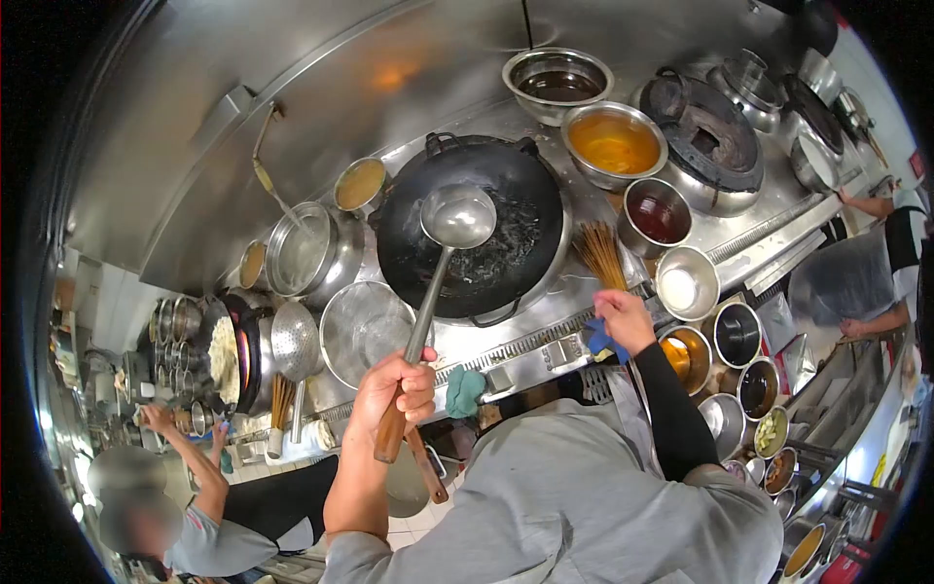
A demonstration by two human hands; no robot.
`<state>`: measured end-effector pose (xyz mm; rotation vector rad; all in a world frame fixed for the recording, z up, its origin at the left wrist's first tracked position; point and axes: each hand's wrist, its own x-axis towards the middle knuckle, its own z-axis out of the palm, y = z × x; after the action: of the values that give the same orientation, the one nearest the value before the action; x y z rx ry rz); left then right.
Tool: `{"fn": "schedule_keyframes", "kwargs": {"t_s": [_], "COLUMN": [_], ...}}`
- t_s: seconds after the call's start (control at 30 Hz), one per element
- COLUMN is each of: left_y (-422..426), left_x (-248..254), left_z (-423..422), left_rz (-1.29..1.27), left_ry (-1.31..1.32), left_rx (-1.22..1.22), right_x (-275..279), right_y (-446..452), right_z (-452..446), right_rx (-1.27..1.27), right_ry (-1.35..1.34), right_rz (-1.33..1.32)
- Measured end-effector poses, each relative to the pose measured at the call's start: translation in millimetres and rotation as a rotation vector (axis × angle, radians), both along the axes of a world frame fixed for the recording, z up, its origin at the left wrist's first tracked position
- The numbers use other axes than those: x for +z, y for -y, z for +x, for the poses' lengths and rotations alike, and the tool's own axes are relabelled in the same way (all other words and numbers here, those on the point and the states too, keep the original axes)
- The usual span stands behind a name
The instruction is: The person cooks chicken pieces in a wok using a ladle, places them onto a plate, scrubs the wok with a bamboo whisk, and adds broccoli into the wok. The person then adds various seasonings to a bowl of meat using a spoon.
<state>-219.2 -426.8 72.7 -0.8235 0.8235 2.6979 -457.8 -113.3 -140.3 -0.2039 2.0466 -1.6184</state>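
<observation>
Likely bowl-heavy, the long silver metal ladle [457, 216] steadies best by its brown wooden handle [388, 438], gripped by the left hand [394, 387], while the curled right hand [626, 319] has an unclear hold.

On the shirt [229, 553] of the person at left, a small reddish mark [199, 522] is visible, but too small for reading. Elsewhere, no text can be read.

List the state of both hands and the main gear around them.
Wok: glistening wet inside
Ladle: held over the wok
Left hand: closed around the ladle's handle
Right hand: curled; exact grip unclear
Bamboo brush: lower end hidden
Mesh strainer: beside the wok
Amber-liquid bowl: uncovered
Green cloth: crumpled
</observation>
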Motion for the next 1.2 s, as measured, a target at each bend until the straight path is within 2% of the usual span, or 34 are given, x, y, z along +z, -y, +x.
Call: {"fn": "schedule_keyframes", "kwargs": {"t_s": [0.1, 0.13, 0.17, 0.2, 0.23, 0.27, 0.3, 0.37, 0.47, 0.5, 0.57, 0.6, 0.63, 0.67, 0.73, 0.77, 0.87, 0.97, 1.07, 1.17, 1.2], "left_y": [-16, -22, -28, -32, -38, -45, -51, -59, -69, -70, -72, -69, -64, -58, -41, -29, 6, 44, 88, 158, 186], "left_x": [12, 15, 16, 14, 15, 16, 17, 13, -1, -5, -12, -15, -18, -22, -22, -20, -11, -9, -25, -58, -73], "left_z": [-5, -7, -10, -13, -17, -20, -23, -29, -35, -35, -35, -34, -31, -26, -11, -1, 35, 73, 91, 93, 92], "left_rz": [-0.001, -0.024, -0.047, -0.096, -0.133, -0.171, -0.21, -0.255, -0.381, -0.443, -0.565, -0.642, -0.652, -0.663, -0.674, -0.689, -0.7, -0.603, -0.81, -1.036, -1.069], "left_ry": [0.006, 0.017, 0.027, 0.045, 0.061, 0.077, 0.093, 0.088, 0.082, 0.07, 0.051, 0.032, 0.012, -0.005, -0.026, -0.005, 0.049, 0.102, 0.222, 0.307, 0.342], "left_rx": [-0.046, -0.067, -0.086, -0.122, -0.155, -0.186, -0.214, -0.275, -0.357, -0.373, -0.401, -0.425, -0.405, -0.378, -0.293, -0.241, -0.056, 0.163, 0.296, 0.295, 0.308], "right_x": [1, 22, 20, 15, 6, 20, 12, -16, -11, 6, 32, 27, 16, -8, 3, 39, 10, -15, 1, 15, 13], "right_y": [20, 27, 35, 43, 50, 54, 60, 65, 62, 60, 59, 57, 51, 32, 34, 39, 12, -13, -28, -41, -49], "right_z": [-41, -55, -71, -85, -100, -112, -128, -142, -149, -141, -127, -124, -125, -131, -108, -78, -61, -40, 5, 52, 64], "right_rx": [0.046, 0.131, 0.123, 0.105, 0.112, 0.238, 0.322, 0.241, 0.339, 0.322, 0.268, 0.256, 0.244, 0.263, 0.194, 0.105, 0.066, 0.007, -0.056, -0.084, -0.034], "right_ry": [-0.429, -0.414, -0.469, -0.36, -0.421, -0.404, -0.391, -0.478, -0.593, -0.487, -0.485, -0.596, -0.711, -0.845, -0.837, -0.694, -0.921, -1.037, -0.906, -0.779, -1.004], "right_rz": [0.06, 0.153, 0.22, 0.21, 0.292, 0.42, 0.474, 0.388, 0.549, 0.571, 0.77, 0.816, 0.857, 0.732, 0.635, 0.679, 0.589, 0.573, 0.575, 0.525, 0.569]}}
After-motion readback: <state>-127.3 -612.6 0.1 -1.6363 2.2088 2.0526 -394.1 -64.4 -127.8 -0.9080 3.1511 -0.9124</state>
